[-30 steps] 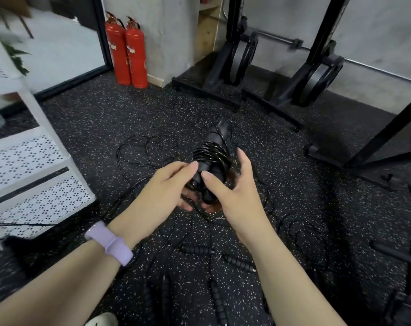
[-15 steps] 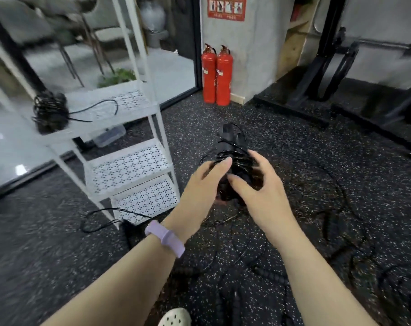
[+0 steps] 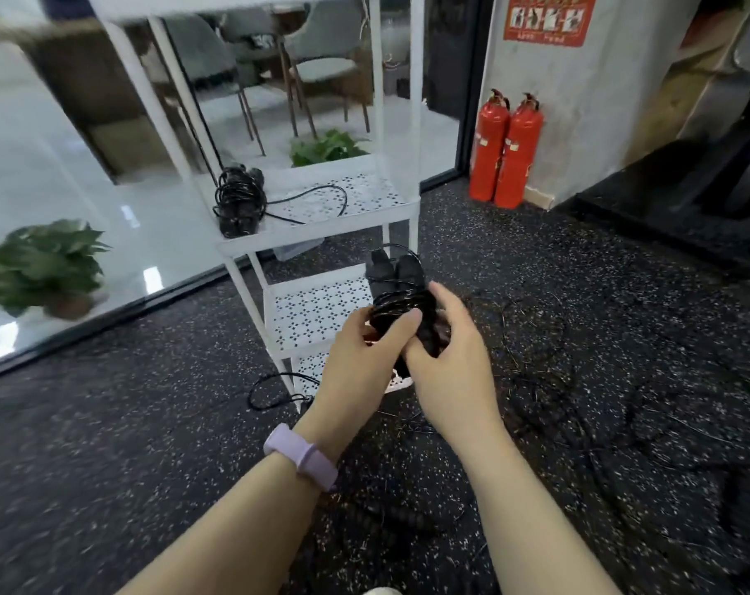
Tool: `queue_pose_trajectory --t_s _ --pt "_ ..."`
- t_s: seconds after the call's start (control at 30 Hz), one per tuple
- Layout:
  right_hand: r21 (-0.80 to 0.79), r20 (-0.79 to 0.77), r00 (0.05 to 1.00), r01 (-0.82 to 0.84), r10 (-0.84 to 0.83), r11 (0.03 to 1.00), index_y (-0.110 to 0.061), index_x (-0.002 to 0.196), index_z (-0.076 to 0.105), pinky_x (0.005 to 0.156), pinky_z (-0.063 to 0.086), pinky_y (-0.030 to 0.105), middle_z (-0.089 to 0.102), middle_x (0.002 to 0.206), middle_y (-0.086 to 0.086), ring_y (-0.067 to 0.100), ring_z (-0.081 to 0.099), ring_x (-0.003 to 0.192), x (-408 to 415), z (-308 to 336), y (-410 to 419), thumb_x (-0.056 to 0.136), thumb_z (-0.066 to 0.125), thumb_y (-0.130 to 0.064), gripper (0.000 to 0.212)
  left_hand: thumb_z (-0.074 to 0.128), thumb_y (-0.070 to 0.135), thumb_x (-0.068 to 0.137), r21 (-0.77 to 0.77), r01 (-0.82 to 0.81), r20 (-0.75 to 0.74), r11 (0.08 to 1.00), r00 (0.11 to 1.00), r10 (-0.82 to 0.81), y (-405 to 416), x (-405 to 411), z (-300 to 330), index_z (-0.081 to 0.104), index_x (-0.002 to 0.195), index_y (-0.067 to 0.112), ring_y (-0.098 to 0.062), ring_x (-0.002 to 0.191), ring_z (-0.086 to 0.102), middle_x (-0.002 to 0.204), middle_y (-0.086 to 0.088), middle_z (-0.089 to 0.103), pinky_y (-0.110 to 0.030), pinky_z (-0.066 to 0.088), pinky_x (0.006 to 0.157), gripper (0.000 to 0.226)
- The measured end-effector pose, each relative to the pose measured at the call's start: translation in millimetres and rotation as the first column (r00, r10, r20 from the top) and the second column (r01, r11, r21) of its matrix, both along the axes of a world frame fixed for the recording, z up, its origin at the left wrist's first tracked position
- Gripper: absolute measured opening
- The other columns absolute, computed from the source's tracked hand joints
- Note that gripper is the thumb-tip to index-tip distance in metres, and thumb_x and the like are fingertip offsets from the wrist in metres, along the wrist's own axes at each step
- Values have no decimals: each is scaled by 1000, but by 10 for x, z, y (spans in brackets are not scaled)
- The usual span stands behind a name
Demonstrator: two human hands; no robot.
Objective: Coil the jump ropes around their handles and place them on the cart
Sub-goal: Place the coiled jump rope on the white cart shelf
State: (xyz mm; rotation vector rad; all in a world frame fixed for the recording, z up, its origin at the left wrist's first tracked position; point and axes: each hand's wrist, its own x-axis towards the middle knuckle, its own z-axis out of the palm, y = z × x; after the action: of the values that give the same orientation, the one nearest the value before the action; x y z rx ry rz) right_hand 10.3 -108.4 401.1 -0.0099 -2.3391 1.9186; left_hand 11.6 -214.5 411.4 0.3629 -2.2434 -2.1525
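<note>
Both hands are wrapped round one coiled jump rope [image 3: 401,304]: left hand [image 3: 364,358] and right hand [image 3: 450,358] clamped on it, held up just beside the white cart [image 3: 401,208]. Another coiled rope [image 3: 238,201] sits on its shelf.

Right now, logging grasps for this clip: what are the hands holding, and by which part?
Both the left hand and the right hand grip one coiled jump rope around its wrapped middle and lower handles.

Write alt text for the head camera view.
Both hands, left hand and right hand, grip a coiled jump rope in front of a white cart. Another coiled rope lies on its shelf; loose ropes litter the floor.
</note>
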Motion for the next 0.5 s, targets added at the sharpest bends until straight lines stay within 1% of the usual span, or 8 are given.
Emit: queue_pose_trajectory --t_s 0.07,0.17,0.23,0.27,0.3,0.4,0.47,0.5 --pt "-45 1 1000 -16 16 999 -32 154 42 105 48 25 55 144 -7 5 55 128 -51 -1 -127 98 66 -25 62 72 42 90 -19 -42 -16 999 999 42 -132 -46 29 68 112 27 -9 90 74 101 5 77 -32 60 81 27" --pt "-112 -46 995 -90 86 990 -39 156 36 104 48 23 55 143 -17 -2 55 127 -114 22 -227 93 72 -28 72 72 39 90 1 -120 -43 993 992 120 -283 -169 121 70 106 22 -12 89 75 95 6 78 -33 61 81 24" --pt "-116 -88 989 -130 121 985 -44 154 34 110 47 31 50 148 -22 -1 52 132 -147 42 -242 89 72 -36 75 73 39 90 27 -132 -45 991 990 133 -347 -271 215 71 102 20 -17 88 76 93 3 79 -39 62 83 22" --pt "-107 -107 986 -136 124 985 -46 153 34 112 45 35 48 151 -23 1 51 135 -171 45 -237 89 72 -38 75 73 40 89 23 -130 -48 991 990 131 -370 -326 264 72 100 20 -20 88 76 92 1 79 -43 62 84 23" --pt "-103 -122 985 -137 124 985 -45 153 35 113 45 37 47 152 -22 2 51 136 -197 44 -232 92 72 -34 73 73 42 88 4 -135 -49 991 990 135 -386 -389 308 72 98 19 -23 87 76 91 0 79 -46 61 83 25" --pt "-113 -148 980 -152 135 982 -43 154 36 115 43 34 49 152 -19 0 50 136 -291 69 -229 99 68 -19 68 71 48 87 -56 -182 -60 982 982 179 -447 -641 451 73 91 18 -20 83 74 85 1 77 -38 58 74 30" --pt "-117 -143 978 -167 149 979 -49 150 37 111 43 28 51 150 -18 -3 50 135 -350 87 -233 100 66 -19 65 71 55 84 -118 -179 -79 977 982 171 -486 -879 570 73 85 15 -19 72 70 77 -2 75 -36 53 68 40" --pt "-117 -144 977 -176 158 977 -52 148 38 108 43 24 52 149 -18 -6 50 133 -377 91 -234 100 65 -20 64 71 57 82 -145 -175 -88 974 983 163 -503 -1027 640 71 78 13 -20 66 66 69 -1 71 -34 52 63 45"
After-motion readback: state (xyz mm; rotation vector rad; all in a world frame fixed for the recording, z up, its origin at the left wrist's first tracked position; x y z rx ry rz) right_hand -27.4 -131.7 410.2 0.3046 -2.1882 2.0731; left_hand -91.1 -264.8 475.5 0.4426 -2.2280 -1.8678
